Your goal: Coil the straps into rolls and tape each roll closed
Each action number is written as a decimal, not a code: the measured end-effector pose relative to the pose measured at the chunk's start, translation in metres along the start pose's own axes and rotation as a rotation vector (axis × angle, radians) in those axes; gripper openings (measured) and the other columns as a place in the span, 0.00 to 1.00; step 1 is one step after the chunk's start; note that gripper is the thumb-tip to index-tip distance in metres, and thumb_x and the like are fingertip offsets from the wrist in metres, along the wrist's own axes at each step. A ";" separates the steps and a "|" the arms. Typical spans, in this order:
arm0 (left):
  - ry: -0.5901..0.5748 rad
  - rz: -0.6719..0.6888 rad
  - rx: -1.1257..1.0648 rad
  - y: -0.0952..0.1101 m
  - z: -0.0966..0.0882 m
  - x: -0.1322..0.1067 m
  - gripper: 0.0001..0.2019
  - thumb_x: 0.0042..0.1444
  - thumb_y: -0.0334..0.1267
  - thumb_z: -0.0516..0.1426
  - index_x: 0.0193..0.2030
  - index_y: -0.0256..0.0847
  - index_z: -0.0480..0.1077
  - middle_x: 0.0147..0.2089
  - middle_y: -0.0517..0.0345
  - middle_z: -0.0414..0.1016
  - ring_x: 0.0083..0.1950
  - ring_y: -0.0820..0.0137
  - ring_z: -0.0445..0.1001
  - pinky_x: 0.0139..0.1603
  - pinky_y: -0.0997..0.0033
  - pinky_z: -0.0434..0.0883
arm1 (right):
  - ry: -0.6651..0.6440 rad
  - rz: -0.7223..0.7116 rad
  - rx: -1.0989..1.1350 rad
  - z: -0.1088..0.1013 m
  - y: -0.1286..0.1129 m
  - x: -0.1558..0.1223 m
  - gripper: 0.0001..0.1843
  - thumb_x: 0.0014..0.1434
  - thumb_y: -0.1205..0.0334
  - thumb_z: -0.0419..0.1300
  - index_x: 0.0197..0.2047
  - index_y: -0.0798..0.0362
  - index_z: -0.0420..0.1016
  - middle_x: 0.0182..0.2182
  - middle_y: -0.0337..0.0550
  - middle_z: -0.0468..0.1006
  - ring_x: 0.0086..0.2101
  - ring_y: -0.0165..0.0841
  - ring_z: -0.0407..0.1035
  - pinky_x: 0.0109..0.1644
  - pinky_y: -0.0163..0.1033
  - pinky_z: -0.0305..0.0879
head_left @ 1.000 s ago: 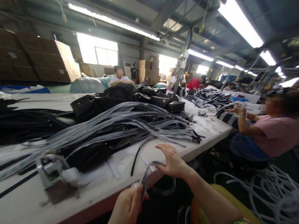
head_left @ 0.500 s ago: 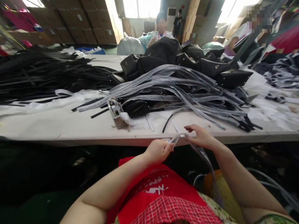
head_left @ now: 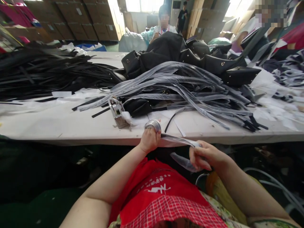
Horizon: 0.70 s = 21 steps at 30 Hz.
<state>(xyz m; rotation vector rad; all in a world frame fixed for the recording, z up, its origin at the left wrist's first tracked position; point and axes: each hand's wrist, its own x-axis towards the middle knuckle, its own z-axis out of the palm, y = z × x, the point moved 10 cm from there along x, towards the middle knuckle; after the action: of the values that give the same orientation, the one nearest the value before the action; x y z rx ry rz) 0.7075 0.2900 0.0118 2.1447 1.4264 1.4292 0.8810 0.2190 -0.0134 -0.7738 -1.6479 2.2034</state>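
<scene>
My left hand (head_left: 150, 139) is closed at the table's front edge around a strap in a clear plastic sleeve. A coiled part of it, a shiny grey roll (head_left: 153, 125), shows above my fingers. From there the sleeved strap (head_left: 177, 139) runs fairly straight to my right hand (head_left: 205, 155), which pinches it between thumb and fingers. A loose end (head_left: 184, 162) hangs below my right hand over the red apron (head_left: 154, 179). On the table just beyond lies a heap of similar plastic-sleeved straps (head_left: 166, 79). A metal tape dispenser (head_left: 117, 112) stands left of it.
Black bags (head_left: 166, 50) are piled behind the straps. Loose black strips (head_left: 42, 69) cover the table's left side, with white paper-like sheets (head_left: 90, 95) nearby. A person (head_left: 163, 28) is across the table; another person (head_left: 182, 17) stands farther back. Cartons (head_left: 78, 19) are stacked behind.
My left hand has moved up and left, and the coiled roll now shows above it. My right hand has lowered slightly, with the strap stretched longer between both hands.
</scene>
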 end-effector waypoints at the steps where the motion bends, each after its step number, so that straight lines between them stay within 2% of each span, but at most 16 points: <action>1: 0.098 0.003 0.008 -0.004 -0.013 0.001 0.20 0.67 0.45 0.44 0.50 0.31 0.68 0.44 0.39 0.75 0.49 0.56 0.73 0.57 0.48 0.66 | 0.065 0.037 -0.045 -0.015 0.001 -0.005 0.31 0.60 0.37 0.54 0.37 0.60 0.76 0.11 0.36 0.67 0.11 0.23 0.56 0.17 0.29 0.55; 3: 0.303 -0.030 -0.020 -0.017 -0.043 0.006 0.20 0.69 0.44 0.42 0.51 0.31 0.66 0.38 0.46 0.75 0.47 0.60 0.74 0.59 0.51 0.65 | 0.230 0.119 -0.179 -0.043 0.008 -0.010 0.29 0.60 0.40 0.56 0.52 0.56 0.70 0.18 0.35 0.72 0.11 0.23 0.57 0.14 0.27 0.51; 5: 0.434 -0.079 -0.095 -0.030 -0.066 0.015 0.20 0.69 0.46 0.41 0.50 0.33 0.66 0.34 0.52 0.74 0.43 0.64 0.75 0.59 0.54 0.66 | 0.394 0.173 -0.353 -0.066 0.015 -0.014 0.34 0.57 0.44 0.62 0.61 0.50 0.61 0.22 0.32 0.72 0.12 0.22 0.57 0.13 0.26 0.48; 7: 0.470 -0.104 -0.202 -0.039 -0.078 0.026 0.21 0.69 0.48 0.40 0.50 0.34 0.66 0.31 0.55 0.74 0.40 0.67 0.76 0.58 0.56 0.67 | 0.457 0.179 -0.507 -0.074 0.017 -0.014 0.32 0.57 0.44 0.62 0.59 0.50 0.64 0.21 0.30 0.69 0.14 0.22 0.58 0.14 0.27 0.50; 9: 0.458 -0.094 -0.247 -0.040 -0.084 0.033 0.22 0.69 0.48 0.40 0.52 0.35 0.65 0.30 0.56 0.74 0.39 0.68 0.76 0.57 0.58 0.68 | 0.400 0.152 -0.578 -0.069 0.016 -0.013 0.24 0.61 0.42 0.56 0.50 0.53 0.72 0.22 0.34 0.68 0.17 0.23 0.59 0.18 0.28 0.54; 11: 0.359 -0.015 -0.130 -0.027 -0.080 0.036 0.22 0.69 0.47 0.40 0.54 0.33 0.65 0.34 0.52 0.75 0.43 0.65 0.76 0.57 0.56 0.67 | 0.279 0.094 -0.560 -0.056 0.009 -0.016 0.25 0.63 0.41 0.52 0.39 0.56 0.76 0.26 0.40 0.72 0.23 0.26 0.63 0.25 0.30 0.61; 13: 0.134 0.114 0.101 -0.007 -0.057 0.031 0.23 0.68 0.47 0.42 0.54 0.29 0.66 0.38 0.43 0.77 0.47 0.58 0.75 0.56 0.52 0.67 | 0.225 0.033 -0.463 -0.051 -0.004 -0.027 0.26 0.64 0.42 0.52 0.31 0.57 0.75 0.25 0.43 0.72 0.26 0.28 0.65 0.31 0.33 0.65; 15: -0.179 0.231 0.289 0.008 -0.018 0.014 0.26 0.65 0.52 0.46 0.49 0.27 0.70 0.38 0.37 0.77 0.45 0.52 0.75 0.50 0.50 0.69 | 0.303 -0.059 -0.332 -0.065 -0.023 -0.043 0.27 0.63 0.41 0.53 0.24 0.55 0.70 0.16 0.38 0.65 0.21 0.28 0.61 0.30 0.36 0.65; 17: -0.440 0.265 0.320 0.016 0.012 -0.008 0.27 0.60 0.57 0.49 0.40 0.31 0.73 0.34 0.38 0.77 0.38 0.53 0.76 0.44 0.54 0.71 | 0.472 -0.157 -0.233 -0.095 -0.042 -0.061 0.28 0.61 0.39 0.55 0.18 0.51 0.62 0.09 0.31 0.51 0.15 0.26 0.50 0.26 0.37 0.62; 18: -0.514 0.231 0.270 0.019 0.020 -0.016 0.25 0.59 0.58 0.51 0.36 0.34 0.74 0.32 0.40 0.76 0.35 0.55 0.76 0.41 0.57 0.71 | 0.552 -0.184 -0.230 -0.111 -0.048 -0.068 0.29 0.59 0.38 0.57 0.18 0.50 0.60 0.09 0.29 0.48 0.14 0.25 0.46 0.25 0.38 0.62; 19: -0.559 0.160 0.176 0.021 0.024 -0.021 0.24 0.58 0.58 0.51 0.31 0.37 0.74 0.29 0.44 0.76 0.33 0.59 0.75 0.39 0.61 0.71 | 0.619 -0.189 -0.264 -0.126 -0.051 -0.073 0.27 0.56 0.38 0.59 0.18 0.50 0.61 0.09 0.29 0.50 0.14 0.25 0.46 0.25 0.38 0.62; 21: -0.621 -0.086 -0.121 0.022 0.028 -0.026 0.26 0.61 0.59 0.48 0.26 0.41 0.72 0.23 0.51 0.72 0.26 0.66 0.72 0.33 0.67 0.70 | 0.681 -0.150 -0.428 -0.145 -0.051 -0.072 0.22 0.53 0.40 0.63 0.28 0.52 0.71 0.16 0.35 0.66 0.18 0.29 0.58 0.29 0.39 0.65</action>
<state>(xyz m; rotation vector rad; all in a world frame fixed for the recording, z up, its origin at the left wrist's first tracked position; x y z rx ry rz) 0.7408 0.2673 -0.0049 2.1443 1.1377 0.6934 1.0183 0.3127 0.0234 -1.2795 -1.7237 1.2690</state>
